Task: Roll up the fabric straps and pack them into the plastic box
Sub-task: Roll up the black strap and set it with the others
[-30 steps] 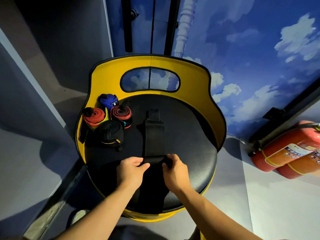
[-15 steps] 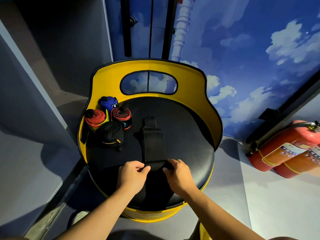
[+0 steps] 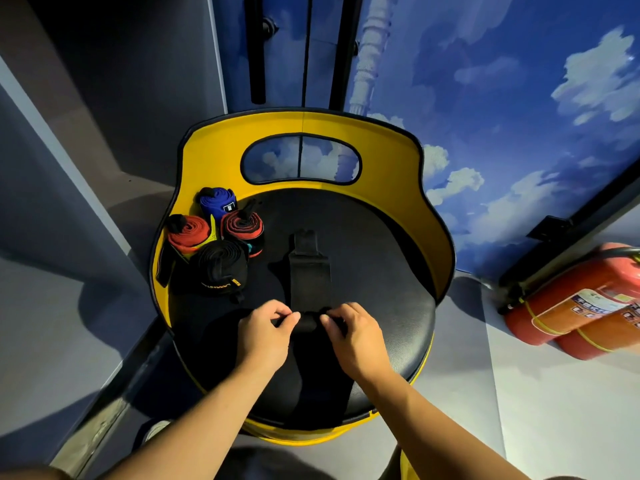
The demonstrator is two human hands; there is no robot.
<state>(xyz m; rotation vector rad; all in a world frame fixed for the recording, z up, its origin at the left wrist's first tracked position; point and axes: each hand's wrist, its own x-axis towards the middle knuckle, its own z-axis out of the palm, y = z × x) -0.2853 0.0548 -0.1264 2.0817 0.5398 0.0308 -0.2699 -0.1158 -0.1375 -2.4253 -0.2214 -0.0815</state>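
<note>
Down on the round black padded seat (image 3: 381, 271) of a yellow-backed chair (image 3: 221, 154), seen from the head camera, a long black fabric strap (image 3: 309, 275) lies flat, running away from the person toward the backrest, its narrower tab end farthest off. The near end is wound into a small tight roll, and both hands work on that roll. The left hand (image 3: 263, 332) has its fingers curled, thumb and forefinger pinching the roll's left end. The right hand (image 3: 356, 336) mirrors it, fingers curled over and pinching the right end. Both forearms reach in from the bottom edge.

At the seat's left rear, against the yellow rim, four finished rolls sit close together: a blue rolled strap (image 3: 217, 202) farthest back, a red-and-black rolled strap (image 3: 188, 232) to its left front, a dark red spiral roll (image 3: 243, 226) to its right front, and a larger black roll with yellow lettering (image 3: 219, 268) nearest the hands, touching the others.

Two red fire extinguishers (image 3: 575, 303) lie on the pale floor at right, below a wall painted with blue sky and clouds (image 3: 502, 98).
</note>
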